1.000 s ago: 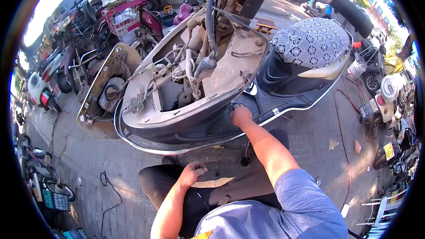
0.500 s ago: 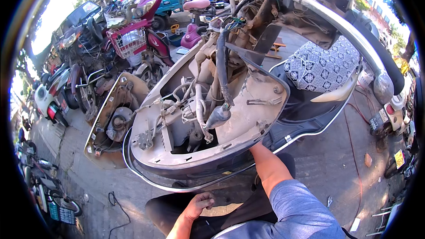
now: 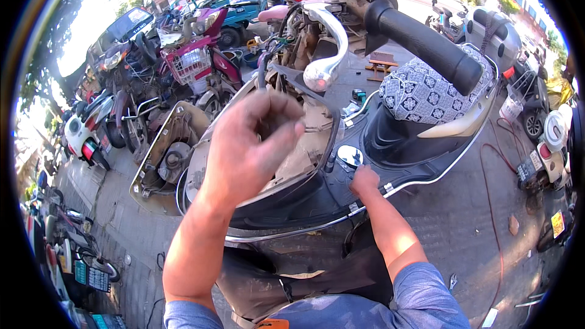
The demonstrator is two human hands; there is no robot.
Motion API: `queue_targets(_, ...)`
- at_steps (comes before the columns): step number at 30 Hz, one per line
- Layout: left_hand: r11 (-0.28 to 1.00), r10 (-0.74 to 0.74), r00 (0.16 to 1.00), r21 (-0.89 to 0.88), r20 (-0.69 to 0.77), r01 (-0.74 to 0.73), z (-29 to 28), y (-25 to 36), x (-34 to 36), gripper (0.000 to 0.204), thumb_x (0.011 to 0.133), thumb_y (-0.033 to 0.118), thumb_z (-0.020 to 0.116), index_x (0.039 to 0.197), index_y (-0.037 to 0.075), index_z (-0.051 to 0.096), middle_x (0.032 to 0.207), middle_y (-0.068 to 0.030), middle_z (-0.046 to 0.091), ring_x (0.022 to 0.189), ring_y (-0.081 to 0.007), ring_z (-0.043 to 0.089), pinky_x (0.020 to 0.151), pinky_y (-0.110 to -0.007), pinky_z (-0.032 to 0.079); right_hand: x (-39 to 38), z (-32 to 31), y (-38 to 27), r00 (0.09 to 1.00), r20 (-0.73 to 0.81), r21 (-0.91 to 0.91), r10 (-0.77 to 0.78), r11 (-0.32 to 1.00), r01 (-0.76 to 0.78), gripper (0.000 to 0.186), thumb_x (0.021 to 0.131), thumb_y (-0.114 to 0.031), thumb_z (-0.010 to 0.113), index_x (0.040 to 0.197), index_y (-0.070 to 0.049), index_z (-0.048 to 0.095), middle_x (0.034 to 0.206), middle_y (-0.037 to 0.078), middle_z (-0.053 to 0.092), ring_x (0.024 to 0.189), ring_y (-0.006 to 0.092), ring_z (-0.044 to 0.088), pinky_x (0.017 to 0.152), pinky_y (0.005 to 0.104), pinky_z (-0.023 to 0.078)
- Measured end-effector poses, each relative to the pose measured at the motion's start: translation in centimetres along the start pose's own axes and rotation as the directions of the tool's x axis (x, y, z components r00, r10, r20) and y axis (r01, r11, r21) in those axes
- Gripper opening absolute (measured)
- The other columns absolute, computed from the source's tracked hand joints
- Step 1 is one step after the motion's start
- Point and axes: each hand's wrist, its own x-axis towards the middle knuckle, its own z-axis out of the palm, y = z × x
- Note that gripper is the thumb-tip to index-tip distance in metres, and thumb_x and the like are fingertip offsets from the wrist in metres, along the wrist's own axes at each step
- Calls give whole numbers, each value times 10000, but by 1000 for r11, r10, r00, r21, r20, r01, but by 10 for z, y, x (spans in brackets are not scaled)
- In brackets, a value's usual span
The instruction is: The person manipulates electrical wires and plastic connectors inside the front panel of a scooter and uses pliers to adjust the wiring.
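A scooter with its front panels off stands before me, with the inner side of a beige front shell exposed. My left hand is raised in front of the shell, fingers curved and thumb apart, with nothing seen in it. Low on the black footboard my right hand is closed; what it grips, if anything, is hidden. Just beyond its knuckles lies a round, shiny, mirror-like piece. Above are the black handlebar grip and the chrome brake lever. A patterned cover wraps the seat.
A detached beige panel stands on the left, near a pink scooter with a white basket. Parked motorbikes line the far left. A red hose runs along the ground at right, near a wrench. A small wooden stool stands beyond.
My left hand has risen from my lap to before the shell. My right hand has come out from under the shell's edge onto the footboard. The handlebar has shifted left in view.
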Motion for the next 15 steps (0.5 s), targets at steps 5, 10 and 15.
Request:
queue_targets(5, 453, 622, 783, 808, 15, -376, -3, -2, 103, 286, 861, 214, 787, 1084, 37, 764, 1064, -134, 717, 994, -333, 712, 876, -437, 576, -91, -60, 14, 990, -131, 246, -50, 966, 81, 496, 825, -340, 849, 1170, -32, 670, 1206, 189, 707, 1074, 368, 739, 882, 461, 609)
queue_targets(10, 135, 602, 785, 951, 143, -277, -3, -19, 130, 341, 857, 270, 792, 1130, 70, 750, 1018, -146, 696, 965, -376, 722, 831, -485, 612, -166, -113, 32, 961, -267, 668, -76, 704, 241, 281, 832, -177, 841, 1015, -29, 687, 911, 154, 735, 846, 340, 729, 770, 435, 572)
queue_targets(15, 192, 493, 868, 966, 57, -172, 1, -21, 135, 301, 876, 313, 745, 1094, 110, 797, 1026, -135, 725, 931, -355, 748, 791, -484, 618, -196, -194, 5, 850, -478, 649, -220, 564, 511, 265, 813, -112, 857, 962, -13, 662, 828, 141, 702, 732, 316, 698, 704, 400, 555)
